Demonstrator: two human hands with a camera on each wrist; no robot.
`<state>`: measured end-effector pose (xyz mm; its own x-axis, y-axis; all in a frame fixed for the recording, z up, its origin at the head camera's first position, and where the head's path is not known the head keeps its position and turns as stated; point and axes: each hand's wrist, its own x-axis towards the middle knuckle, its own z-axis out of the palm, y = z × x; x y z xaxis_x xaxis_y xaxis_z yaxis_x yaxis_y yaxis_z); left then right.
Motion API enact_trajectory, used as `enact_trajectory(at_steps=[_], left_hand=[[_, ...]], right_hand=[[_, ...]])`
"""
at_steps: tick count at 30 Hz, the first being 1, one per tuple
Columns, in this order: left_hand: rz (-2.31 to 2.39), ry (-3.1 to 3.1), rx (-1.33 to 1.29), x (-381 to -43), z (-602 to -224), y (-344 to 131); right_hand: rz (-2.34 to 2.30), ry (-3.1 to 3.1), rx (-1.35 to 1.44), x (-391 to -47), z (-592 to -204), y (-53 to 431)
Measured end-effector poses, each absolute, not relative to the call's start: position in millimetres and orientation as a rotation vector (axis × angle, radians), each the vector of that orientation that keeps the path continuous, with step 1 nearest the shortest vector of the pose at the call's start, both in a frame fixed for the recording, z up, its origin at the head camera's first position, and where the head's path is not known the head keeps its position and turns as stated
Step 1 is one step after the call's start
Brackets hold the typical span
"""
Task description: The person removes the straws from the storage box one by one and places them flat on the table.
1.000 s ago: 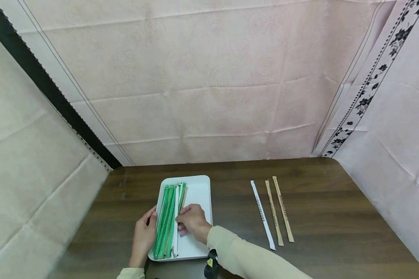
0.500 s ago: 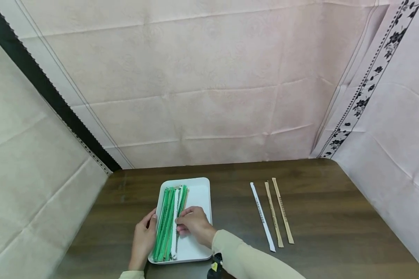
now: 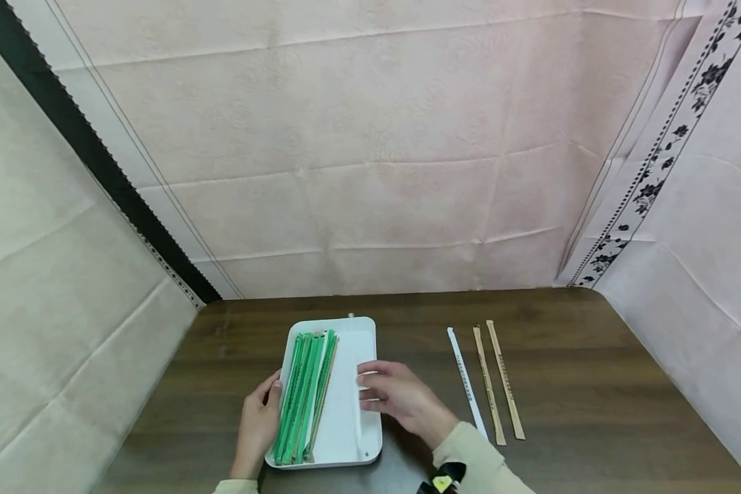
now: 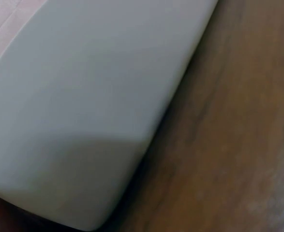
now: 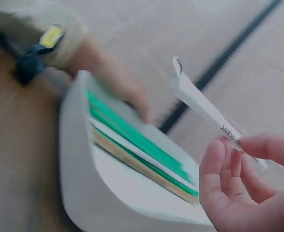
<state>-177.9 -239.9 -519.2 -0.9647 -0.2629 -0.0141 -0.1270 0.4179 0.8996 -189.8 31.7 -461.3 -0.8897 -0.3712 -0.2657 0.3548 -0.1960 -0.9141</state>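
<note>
My right hand (image 3: 401, 398) pinches a white paper-wrapped straw (image 5: 207, 108) between thumb and fingers. In the right wrist view dark print shows on its wrapper. The head view has this hand over the right side of a white tray (image 3: 339, 429); the straw barely stands out there. My left hand (image 3: 256, 425) holds the tray's left rim, its fingers partly hidden by the edge. Along the tray's left half lies a bundle of green-wrapped straws (image 3: 296, 398), with a white straw (image 5: 137, 151) and a brown straw (image 5: 144, 169) among them.
Right of the tray, a white straw (image 3: 466, 377) and two brown straws (image 3: 489, 384) lie roughly side by side on the dark wooden table (image 3: 562, 370). Pale cloth walls (image 3: 370, 206) enclose the table at the back and sides.
My right hand has lifted the white straw from the bundle and moved right with it, across the tray. The left hand stays at the tray's left edge.
</note>
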Motion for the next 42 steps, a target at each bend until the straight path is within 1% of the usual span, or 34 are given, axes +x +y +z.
enact_trajectory(at_steps=[5, 10, 15, 21, 25, 31, 38, 42], left_hand=[[-1.609, -2.550, 0.394, -176.2, -521.3, -239.8], [-1.641, -2.568, 0.422, -172.8, -523.6, -241.2], [-1.639, -2.583, 0.440, -170.1, -524.9, -244.5], [-1.629, -2.577, 0.409, -171.1, -523.1, -245.4], [-1.619, -2.567, 0.393, -173.6, -521.0, -244.1], [-1.596, -2.571, 0.374, -174.8, -519.7, -244.6], [-1.591, -2.572, 0.386, -175.9, -520.5, -243.8], [-1.600, -2.568, 0.369, -179.2, -519.6, -241.5]], right_hand=[[-2.238, 1.607, 0.017, -189.9, -463.3, 75.5], [-2.257, 1.692, 0.068, -193.8, -472.1, 115.3], [-2.191, 1.771, 0.114, -196.9, -480.9, 147.1], [-2.018, 1.938, 0.110, -196.8, -489.4, 173.7], [-1.898, 2.074, 0.093, -195.3, -491.9, 182.6], [-1.797, 2.257, 0.047, -193.8, -493.9, 181.1], [-1.673, 2.575, 0.152, -193.7, -489.5, 170.4], [-1.762, 2.556, 0.179, -194.3, -478.8, 162.4]])
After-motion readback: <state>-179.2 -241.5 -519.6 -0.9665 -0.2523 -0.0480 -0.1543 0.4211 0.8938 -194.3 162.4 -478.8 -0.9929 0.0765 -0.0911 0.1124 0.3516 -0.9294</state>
